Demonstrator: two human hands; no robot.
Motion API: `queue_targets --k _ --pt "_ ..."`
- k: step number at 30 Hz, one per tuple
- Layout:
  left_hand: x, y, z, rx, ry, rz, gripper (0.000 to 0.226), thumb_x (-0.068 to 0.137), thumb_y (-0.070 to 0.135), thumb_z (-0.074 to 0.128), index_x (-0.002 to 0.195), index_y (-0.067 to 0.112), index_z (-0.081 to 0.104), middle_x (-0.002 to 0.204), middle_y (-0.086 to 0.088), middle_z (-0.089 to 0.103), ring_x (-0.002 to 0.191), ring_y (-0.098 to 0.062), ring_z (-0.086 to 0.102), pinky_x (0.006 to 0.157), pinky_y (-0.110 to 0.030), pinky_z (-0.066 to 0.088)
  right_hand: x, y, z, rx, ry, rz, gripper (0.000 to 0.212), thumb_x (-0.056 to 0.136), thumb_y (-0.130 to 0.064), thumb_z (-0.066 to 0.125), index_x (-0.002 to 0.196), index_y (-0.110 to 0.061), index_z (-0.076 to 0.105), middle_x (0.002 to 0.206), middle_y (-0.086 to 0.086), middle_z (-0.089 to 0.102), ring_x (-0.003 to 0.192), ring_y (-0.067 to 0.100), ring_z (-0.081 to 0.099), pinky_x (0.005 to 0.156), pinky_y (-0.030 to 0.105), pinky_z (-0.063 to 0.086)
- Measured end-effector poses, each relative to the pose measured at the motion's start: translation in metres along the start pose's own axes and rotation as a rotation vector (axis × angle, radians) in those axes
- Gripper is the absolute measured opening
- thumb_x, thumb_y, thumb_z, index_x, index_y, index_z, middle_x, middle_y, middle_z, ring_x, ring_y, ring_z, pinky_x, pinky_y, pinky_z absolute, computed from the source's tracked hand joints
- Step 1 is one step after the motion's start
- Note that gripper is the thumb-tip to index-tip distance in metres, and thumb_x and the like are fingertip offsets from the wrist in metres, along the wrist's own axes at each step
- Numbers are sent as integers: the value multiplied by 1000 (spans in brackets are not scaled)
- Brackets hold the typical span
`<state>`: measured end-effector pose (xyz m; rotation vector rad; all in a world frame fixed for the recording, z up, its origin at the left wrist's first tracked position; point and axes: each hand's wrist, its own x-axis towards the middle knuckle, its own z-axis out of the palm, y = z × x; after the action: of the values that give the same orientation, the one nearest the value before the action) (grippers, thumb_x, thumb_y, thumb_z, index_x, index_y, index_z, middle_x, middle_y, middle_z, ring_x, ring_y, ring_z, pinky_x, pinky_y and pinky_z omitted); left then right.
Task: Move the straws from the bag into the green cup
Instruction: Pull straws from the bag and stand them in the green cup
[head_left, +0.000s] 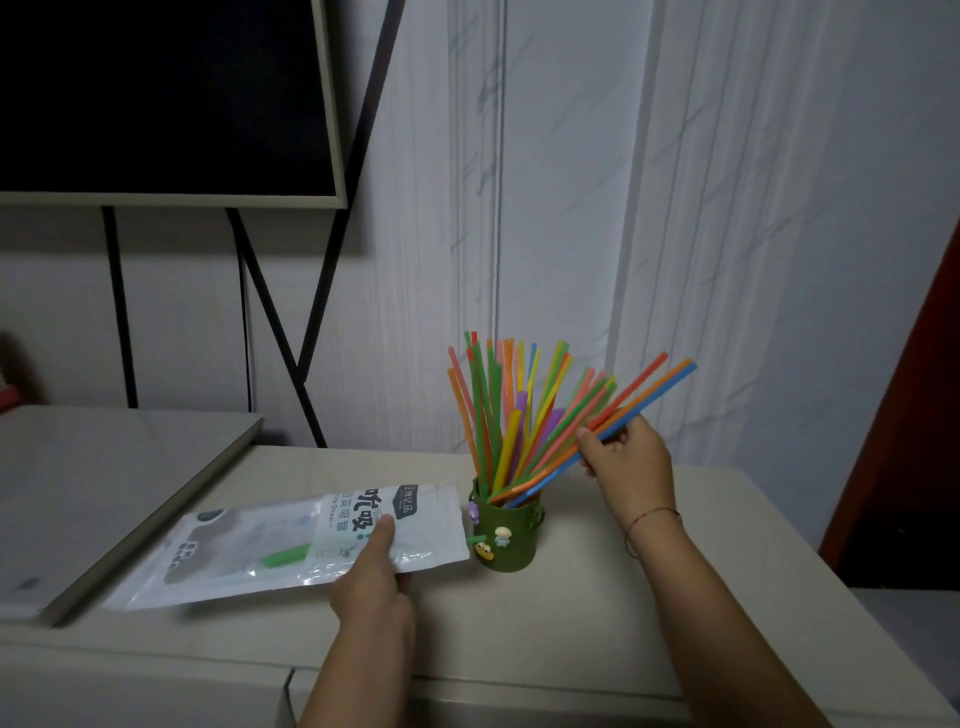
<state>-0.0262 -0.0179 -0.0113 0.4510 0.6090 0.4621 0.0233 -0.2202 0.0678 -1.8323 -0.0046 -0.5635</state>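
Note:
A green cup (511, 543) with small stuck-on figures stands on the beige table, holding several coloured straws (498, 410) that fan upward. My right hand (631, 457) grips a few straws, among them orange and blue ones (654, 389), slanted with their lower ends inside the cup. The white and clear plastic bag (291, 540) lies flat to the cup's left, and a green straw (283, 557) shows through it. My left hand (376, 582) pinches the bag's near edge, thumb on top.
A grey flat board (104, 488) lies at the left, partly under the bag. A dark framed screen (166, 98) on black legs stands behind. The wall is just behind the cup, and the table's right edge (810, 556) is near.

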Motion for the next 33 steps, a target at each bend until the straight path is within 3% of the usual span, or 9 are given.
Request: queue_targets --k 2,5,8,13,16,19,22,26,33 --pt "1 0 0 4 1 0 43 81 -3 69 118 15 55 125 -13 63 90 -24 65 67 -36 59 -1 -3 0 -39 -9 -29 13 80 -17 68 84 -12 57 72 7 64 71 28 65 73 42 56" --pt "-3 -1 3 -8 -19 -8 43 82 -4 68 120 11 55 125 -14 63 93 -26 65 88 -45 55 -3 -7 4 -70 -33 -68 16 81 -15 68 89 -11 55 64 -4 58 63 16 60 71 33 54" --pt "-6 -3 5 2 -23 -12 49 82 -4 68 127 8 55 126 -14 62 98 -28 65 91 -48 52 1 -13 6 -96 4 -108 21 80 -15 70 95 -8 57 59 -6 54 57 8 54 65 26 50" --pt "-4 -4 6 11 3 -24 41 81 -3 69 114 15 56 123 -13 64 92 -26 66 65 -36 59 5 -28 16 -188 -33 -179 34 79 -14 71 106 -8 51 59 -8 51 54 3 49 53 9 37" --pt "-6 -4 7 2 1 -25 42 81 -4 69 116 14 56 125 -15 63 92 -27 65 80 -42 59 4 -33 21 -149 -121 -164 59 77 -14 72 128 -16 42 82 -4 59 71 12 57 70 17 46" --pt "-7 -3 9 1 9 -21 43 80 -5 69 118 13 56 126 -16 63 99 -28 63 93 -47 51 5 -34 22 -90 -134 -151 65 77 -15 74 132 -23 39 93 -5 60 74 11 58 62 12 42" --pt "-7 -3 10 -1 6 -23 43 81 -4 69 118 13 56 126 -15 63 95 -27 64 91 -47 52 6 -34 20 -19 -89 -146 57 78 -17 73 126 -22 43 96 -6 63 77 8 61 64 8 43" --pt "-8 -4 11 2 -2 -18 44 81 -4 69 120 11 56 124 -13 63 87 -23 65 85 -44 53 2 -33 13 5 39 -135 48 80 -14 71 120 -20 46 77 -11 56 63 1 56 59 4 44" --pt "-12 -2 10 31 -19 -34 44 81 -3 70 120 11 57 124 -12 64 98 -25 64 89 -42 52 -15 -17 1 -2 139 -159 53 76 -12 74 122 -18 47 98 0 54 60 3 55 66 14 47"
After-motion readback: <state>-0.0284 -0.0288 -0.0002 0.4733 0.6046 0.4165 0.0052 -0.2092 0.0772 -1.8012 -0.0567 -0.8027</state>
